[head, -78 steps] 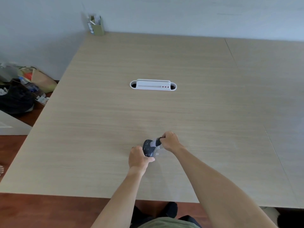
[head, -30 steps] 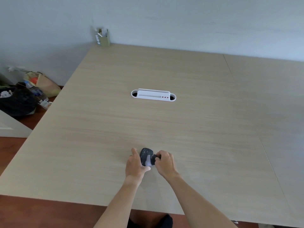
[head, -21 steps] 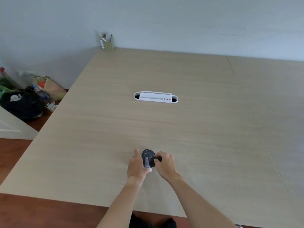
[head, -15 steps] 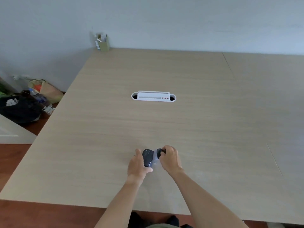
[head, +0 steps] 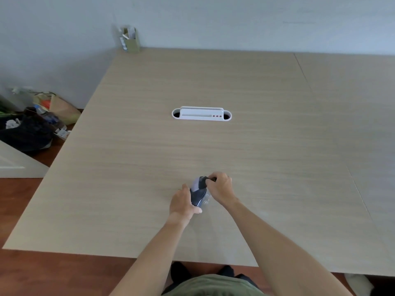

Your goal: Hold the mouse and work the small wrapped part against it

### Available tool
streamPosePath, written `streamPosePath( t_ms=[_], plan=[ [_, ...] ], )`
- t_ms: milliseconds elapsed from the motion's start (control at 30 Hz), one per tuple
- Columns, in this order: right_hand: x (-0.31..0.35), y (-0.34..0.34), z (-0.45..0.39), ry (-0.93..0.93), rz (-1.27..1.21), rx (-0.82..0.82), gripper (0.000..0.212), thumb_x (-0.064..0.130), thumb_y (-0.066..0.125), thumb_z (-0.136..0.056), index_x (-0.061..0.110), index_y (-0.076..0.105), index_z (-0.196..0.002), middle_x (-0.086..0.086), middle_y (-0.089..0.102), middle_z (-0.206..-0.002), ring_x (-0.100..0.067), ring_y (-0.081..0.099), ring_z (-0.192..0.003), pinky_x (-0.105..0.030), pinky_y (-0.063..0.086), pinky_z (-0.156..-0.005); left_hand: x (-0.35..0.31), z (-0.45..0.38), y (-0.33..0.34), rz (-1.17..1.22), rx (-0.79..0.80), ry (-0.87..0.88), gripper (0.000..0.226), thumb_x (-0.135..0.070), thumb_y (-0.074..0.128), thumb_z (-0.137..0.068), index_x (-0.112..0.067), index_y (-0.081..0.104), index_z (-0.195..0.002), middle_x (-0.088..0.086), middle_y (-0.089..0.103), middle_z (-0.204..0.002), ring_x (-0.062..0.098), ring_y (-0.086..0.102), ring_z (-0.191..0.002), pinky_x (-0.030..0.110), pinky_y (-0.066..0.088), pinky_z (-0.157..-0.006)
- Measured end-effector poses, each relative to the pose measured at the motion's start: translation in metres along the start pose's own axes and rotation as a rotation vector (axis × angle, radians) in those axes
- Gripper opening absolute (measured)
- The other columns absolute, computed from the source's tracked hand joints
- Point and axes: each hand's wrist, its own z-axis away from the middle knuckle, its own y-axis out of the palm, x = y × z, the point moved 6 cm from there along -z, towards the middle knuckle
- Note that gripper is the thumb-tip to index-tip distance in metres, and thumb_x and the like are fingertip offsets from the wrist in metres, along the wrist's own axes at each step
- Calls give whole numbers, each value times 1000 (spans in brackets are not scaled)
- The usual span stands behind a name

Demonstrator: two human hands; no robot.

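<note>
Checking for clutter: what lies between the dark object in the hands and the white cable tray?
Nothing: in the head view, only bare table runs from the dark object to the white cable tray.

A pale wood-grain table (head: pixel 128 167) carries a white cable grommet (head: pixel 201 113) and, seemingly, a pen holder (head: pixel 130 42).

Standing against a pale grey wall (head: pixel 235 20): light wood table (head: pixel 149 146), white cable port (head: pixel 201 114) inset; reddish-brown floor (head: pixel 19 195) lying beneath.
</note>
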Motion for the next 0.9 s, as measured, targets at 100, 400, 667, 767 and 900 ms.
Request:
streamPosePath(
  t_ms=[100,400,667,767,900],
  plan=[
    [-5,11,-3,18,47,160,16,5,55,-76,-6,65,-76,-9,56,-67,-22,49,-63,-28,38,-52,-1,3,-2,17,-20,-26,74,-24,92,-50,-7,46,-105,5,62,-99,27,60,-88,30,45,-64],
    [3,11,-10,-67,84,158,14,5,56,-75,-2,67,-69,-8,57,-63,-20,46,-58,-25,35,-47,-2,8,-5,127,-57,-42,91,-15,92,-51,-12,28,-116,-3,52,-91,23,53,-82,29,45,-64],
    [17,-2,-28,-69,192,51,15,4,48,-79,1,56,-66,-10,55,-72,-28,49,-62,-30,36,-52,0,7,-5,114,-58,-56,103,-16,94,-49,-13,25,-125,3,55,-93,26,58,-86,35,53,-68],
    [20,8,-27,-56,131,214,13,3,56,-76,3,66,-69,-7,56,-67,-21,47,-58,-20,33,-43,0,6,-4,122,-52,-59,98,-16,94,-49,-13,27,-121,3,55,-99,26,58,-87,35,54,-71],
    [7,7,-25,-30,279,148,20,6,51,-82,6,50,-62,-9,48,-67,-28,46,-61,-33,37,-51,-1,6,-3,111,-55,-59,96,-16,93,-49,-13,27,-119,5,56,-97,26,58,-85,35,54,-68]
  ],
)
